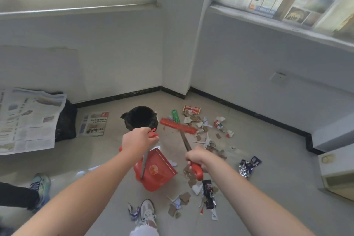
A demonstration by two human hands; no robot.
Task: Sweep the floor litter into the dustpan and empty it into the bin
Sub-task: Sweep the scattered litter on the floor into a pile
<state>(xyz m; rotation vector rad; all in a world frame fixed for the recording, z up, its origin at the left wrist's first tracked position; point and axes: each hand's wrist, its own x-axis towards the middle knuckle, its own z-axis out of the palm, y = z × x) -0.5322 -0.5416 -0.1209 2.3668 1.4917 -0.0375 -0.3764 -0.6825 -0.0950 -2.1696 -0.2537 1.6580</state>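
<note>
Grips the dustpan (159, 168) by its tall handle with the left hand (137, 140), mouth turned toward 3 o'clock to catch. Clasps the red end of the broom (178, 125) in the right hand (197, 159), with the bristles set beyond the litter (214, 149) at 1 o'clock, seemingly to drag it back. Finds the bin (141, 119) just beyond the pan at 12 o'clock, handy for emptying.

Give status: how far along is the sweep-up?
Early. Done: nothing visible; the dustpan looks empty. In hand: left hand grips the dustpan's handle, right hand grips the broom, head among the far litter. Left: sweep the scattered litter in, then empty into the bin.
</note>
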